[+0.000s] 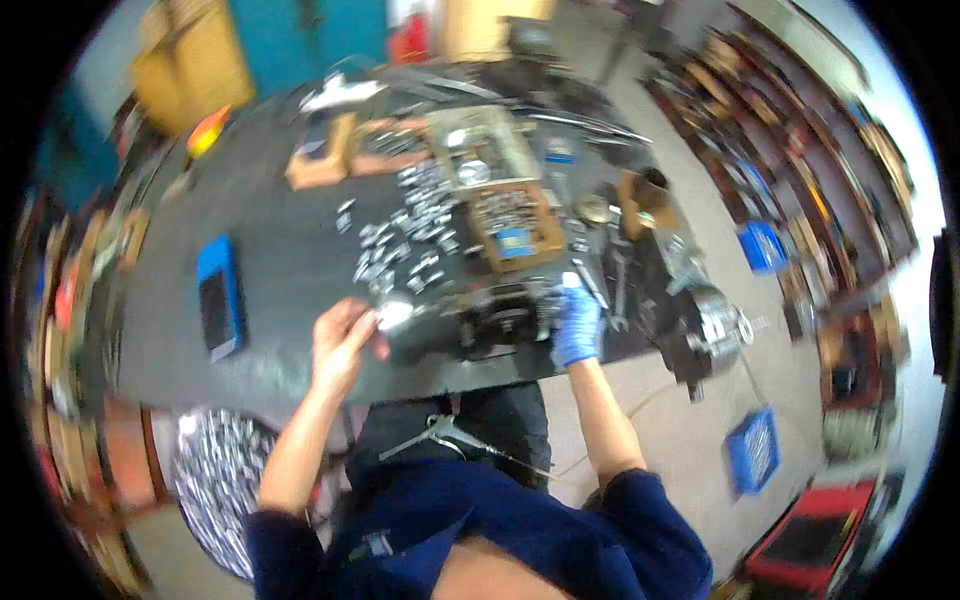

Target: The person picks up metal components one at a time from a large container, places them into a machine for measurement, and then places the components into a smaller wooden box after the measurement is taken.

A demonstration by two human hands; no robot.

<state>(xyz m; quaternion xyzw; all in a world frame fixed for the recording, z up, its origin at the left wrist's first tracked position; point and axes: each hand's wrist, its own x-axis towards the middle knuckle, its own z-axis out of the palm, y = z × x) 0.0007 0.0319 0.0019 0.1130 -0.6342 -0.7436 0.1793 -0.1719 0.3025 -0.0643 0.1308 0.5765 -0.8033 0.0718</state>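
My bare left hand [341, 342] is over the near part of the dark workbench, its thumb and fingers drawn together. At its fingertips is a shiny silvery thing [396, 314], too blurred to identify. My right hand [577, 325], in a blue glove, rests against the right end of a dark metal fixture [505, 322] at the bench's front edge. Blur hides how its fingers are placed. Beyond the left hand, many small silvery metal parts [412, 225] lie loose. A wooden box [548, 232] with similar small parts stands just behind the fixture.
A blue-cased phone [220, 297] lies at the left of the dark workbench [150, 340]. Wrenches [619, 285] and a chuck-like metal device [715, 325] are at right. An air blow gun [440, 430] lies across my lap. A round container of metal parts [222, 485] stands below left.
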